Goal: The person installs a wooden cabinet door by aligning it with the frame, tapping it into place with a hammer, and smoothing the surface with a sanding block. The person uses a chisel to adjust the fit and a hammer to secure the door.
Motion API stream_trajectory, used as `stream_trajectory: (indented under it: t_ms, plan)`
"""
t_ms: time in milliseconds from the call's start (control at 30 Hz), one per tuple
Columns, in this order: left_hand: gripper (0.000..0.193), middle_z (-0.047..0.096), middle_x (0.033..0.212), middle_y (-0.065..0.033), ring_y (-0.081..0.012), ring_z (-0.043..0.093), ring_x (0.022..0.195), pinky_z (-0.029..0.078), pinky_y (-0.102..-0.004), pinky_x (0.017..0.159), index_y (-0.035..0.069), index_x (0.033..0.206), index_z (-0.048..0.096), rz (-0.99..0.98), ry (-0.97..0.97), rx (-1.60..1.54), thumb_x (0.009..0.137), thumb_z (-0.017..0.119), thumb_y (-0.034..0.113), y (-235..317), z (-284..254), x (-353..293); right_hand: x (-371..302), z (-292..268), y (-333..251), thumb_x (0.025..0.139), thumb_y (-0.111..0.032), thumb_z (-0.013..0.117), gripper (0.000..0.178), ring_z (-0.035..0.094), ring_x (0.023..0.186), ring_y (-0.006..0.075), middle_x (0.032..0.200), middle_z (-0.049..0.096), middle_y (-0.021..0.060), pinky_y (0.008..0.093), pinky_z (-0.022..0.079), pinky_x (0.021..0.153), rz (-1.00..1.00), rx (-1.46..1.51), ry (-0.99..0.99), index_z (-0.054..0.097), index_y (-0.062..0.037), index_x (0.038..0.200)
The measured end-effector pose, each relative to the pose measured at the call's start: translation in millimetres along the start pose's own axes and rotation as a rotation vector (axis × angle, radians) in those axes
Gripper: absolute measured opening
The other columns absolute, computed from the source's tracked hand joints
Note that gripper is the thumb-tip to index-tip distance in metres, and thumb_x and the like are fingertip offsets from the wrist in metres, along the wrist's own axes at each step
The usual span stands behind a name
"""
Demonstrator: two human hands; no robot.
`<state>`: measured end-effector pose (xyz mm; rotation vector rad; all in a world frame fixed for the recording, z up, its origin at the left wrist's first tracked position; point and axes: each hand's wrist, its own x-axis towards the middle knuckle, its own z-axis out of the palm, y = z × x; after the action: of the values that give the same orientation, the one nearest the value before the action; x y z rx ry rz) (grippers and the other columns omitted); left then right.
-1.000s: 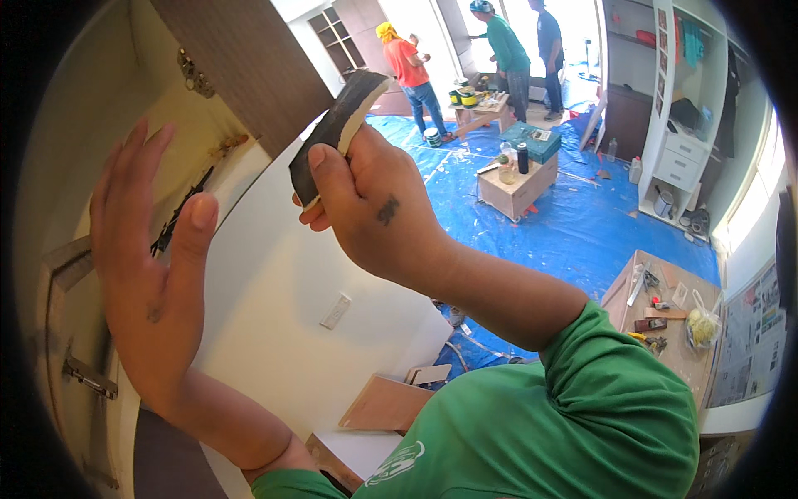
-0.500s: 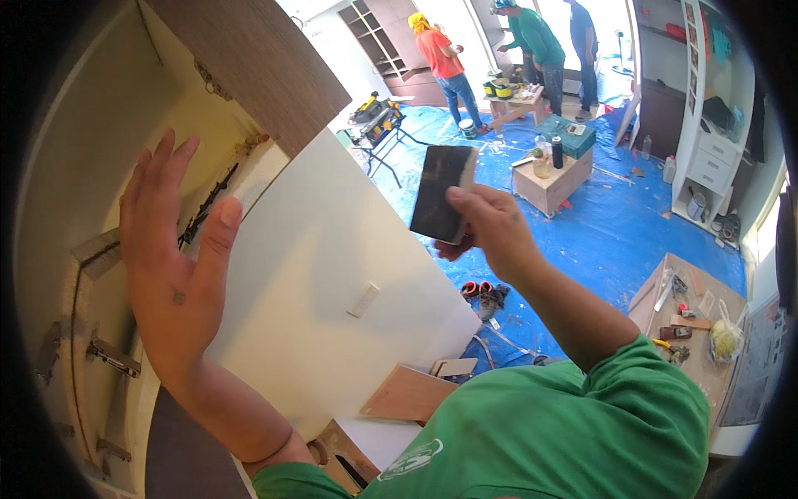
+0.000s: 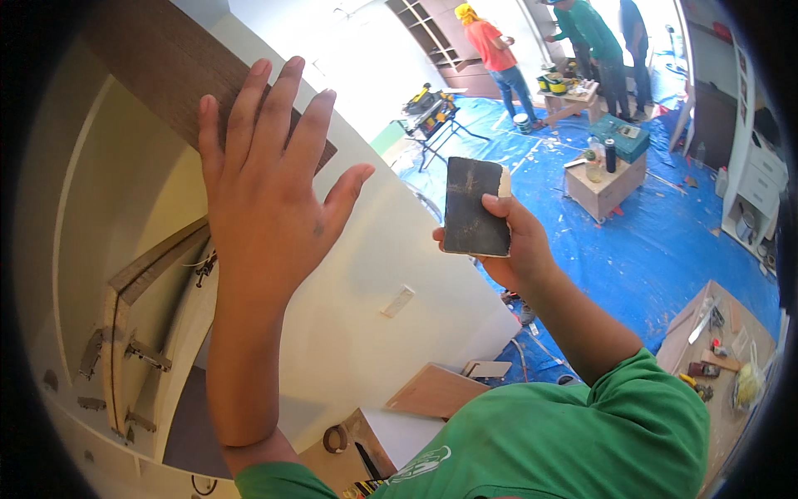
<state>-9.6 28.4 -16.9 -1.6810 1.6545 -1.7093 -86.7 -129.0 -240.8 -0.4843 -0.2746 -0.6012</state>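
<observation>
Right hand (image 3: pixel 519 245) is clamping the dark sanding block (image 3: pixel 474 206) between thumb and fingers; it is now sitting clear of the brown panel edge (image 3: pixel 166 62) — a second ago it was pressed up against it, so sanding looks paused; left hand (image 3: pixel 266 183) is spreading open, fingers apart, holding nothing, now raised across that edge by the white cabinet panel (image 3: pixel 366 274) — probably feeling the finish.

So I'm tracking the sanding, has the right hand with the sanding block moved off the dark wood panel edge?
Yes. The right hand carried the sanding block rightward and down, away from the dark wood panel.
</observation>
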Motion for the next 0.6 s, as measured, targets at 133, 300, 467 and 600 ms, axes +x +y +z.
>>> stream_trajectory:
  t_ms: [133, 300, 467, 600]
  plan:
    - [0.042, 0.053, 0.148, -0.0074, -0.0343, 0.041, 0.143, 0.020, -0.0607, 0.119, 0.012, 0.123, 0.068, -0.014, -0.081, 0.095, 0.086, 0.074, 0.032, -1.0, 13.3, 10.6, 18.6, 8.4, -8.6, 0.090, -0.030, 0.061, 0.057, 0.068, 0.105, 0.0387, 0.119, 0.064, 0.0233, 0.0515, 0.054, 0.096, 0.043, 0.061, -0.045, 0.047, 0.0012, 0.136]
    - [0.040, 0.056, 0.146, -0.0059, -0.0342, 0.040, 0.144, 0.016, -0.0601, 0.120, 0.012, 0.123, 0.069, 0.009, -0.173, 0.080, 0.086, 0.072, 0.025, 0.1, 5.0, 15.4, 45.8, -9.6, -9.4, 0.093, -0.027, 0.060, 0.050, 0.070, 0.096, 0.0339, 0.109, 0.066, 0.0240, 0.0451, 0.058, 0.086, 0.080, 0.134, -0.242, 0.046, -0.0009, 0.133]
    - [0.043, 0.058, 0.145, -0.0068, -0.0356, 0.041, 0.144, 0.014, -0.0582, 0.121, 0.014, 0.129, 0.067, 0.074, -0.229, 0.111, 0.087, 0.068, 0.028, -9.2, -0.8, 16.5, 62.1, 6.5, 12.0, 0.092, -0.048, 0.063, 0.063, 0.069, 0.093, 0.0288, 0.108, 0.067, 0.0180, 0.0418, 0.056, 0.086, 0.042, 0.132, -0.258, 0.049, -0.0026, 0.134]
    - [0.046, 0.058, 0.145, -0.0079, -0.0373, 0.041, 0.144, 0.013, -0.0573, 0.122, 0.014, 0.130, 0.067, 0.068, -0.245, 0.167, 0.088, 0.064, 0.032, -6.1, 2.5, 17.9, 65.5, 32.6, 27.1, 0.097, -0.036, 0.060, 0.055, 0.061, 0.098, 0.0207, 0.110, 0.061, 0.0119, 0.0349, 0.051, 0.090, 0.031, 0.187, -0.313, 0.042, -0.0059, 0.140]
